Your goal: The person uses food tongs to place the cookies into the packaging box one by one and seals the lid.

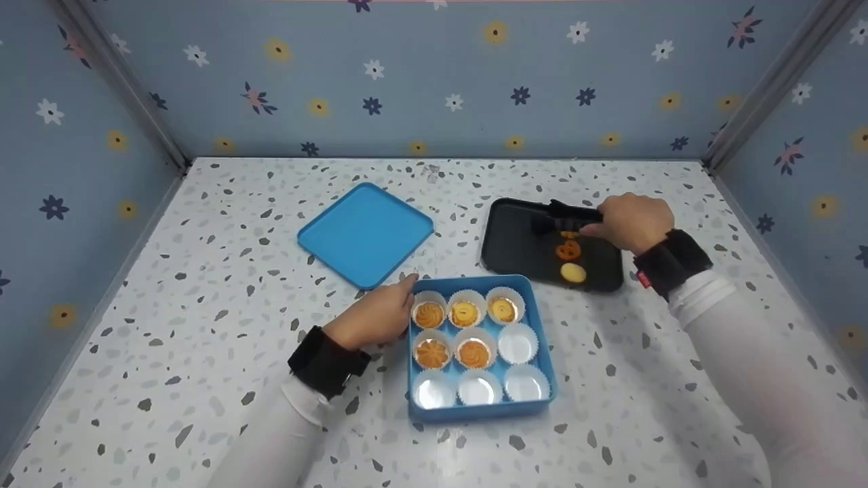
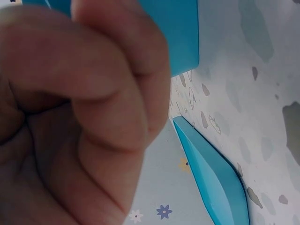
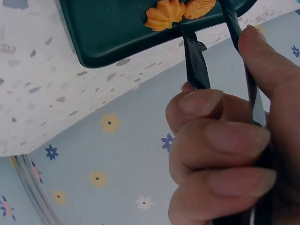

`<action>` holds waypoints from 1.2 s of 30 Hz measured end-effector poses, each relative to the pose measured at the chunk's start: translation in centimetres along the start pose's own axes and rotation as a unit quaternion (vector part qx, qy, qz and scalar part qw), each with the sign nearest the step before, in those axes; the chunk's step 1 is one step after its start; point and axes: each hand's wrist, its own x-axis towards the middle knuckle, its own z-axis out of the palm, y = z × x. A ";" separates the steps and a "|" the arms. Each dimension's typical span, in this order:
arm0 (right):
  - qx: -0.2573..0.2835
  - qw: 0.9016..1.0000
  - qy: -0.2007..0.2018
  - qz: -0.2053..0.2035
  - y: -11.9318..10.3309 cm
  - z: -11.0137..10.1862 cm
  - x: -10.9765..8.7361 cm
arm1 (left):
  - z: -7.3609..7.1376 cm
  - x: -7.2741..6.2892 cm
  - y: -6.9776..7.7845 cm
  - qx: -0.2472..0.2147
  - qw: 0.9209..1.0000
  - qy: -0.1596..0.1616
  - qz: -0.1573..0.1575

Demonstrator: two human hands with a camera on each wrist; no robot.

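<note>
My right hand (image 1: pixel 636 220) grips a pair of black tongs (image 1: pixel 576 217) over a dark tray (image 1: pixel 498 254). On the tray lie a pretzel-shaped cookie (image 1: pixel 568 250) and a pale round cookie (image 1: pixel 573 272). The right wrist view shows a ridged, flower-like cookie (image 3: pixel 165 15) and a round cookie (image 3: pixel 199 8) by the tongs' ends; whether the tongs touch them I cannot tell. My left hand (image 1: pixel 376 313), fingers curled, holds a blue box (image 1: pixel 483 410) at its upper left side. Paper cups fill the box in rows; several hold cookies, such as a swirled cookie (image 1: pixel 429 315), while others are bare.
A flat blue lid (image 1: pixel 366 234) lies behind the left hand, left of the tray. The speckled white table (image 1: pixel 224 305) is bounded by flower-patterned walls (image 1: pixel 441 74) at the back and both sides.
</note>
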 end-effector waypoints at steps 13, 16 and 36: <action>-0.074 0.997 -0.021 -0.009 -2.8 -2.5 1.4 | 0.0 0.0 -0.1 -0.011 1.000 -0.008 -0.014; -0.080 0.997 -0.020 -0.009 -3.1 -2.7 1.5 | 0.0 0.0 0.0 -0.015 1.000 -0.008 -0.014; -0.097 0.993 -0.009 -0.073 -3.8 -6.8 -2.4 | 0.1 0.2 -0.2 -0.014 1.000 0.001 -0.006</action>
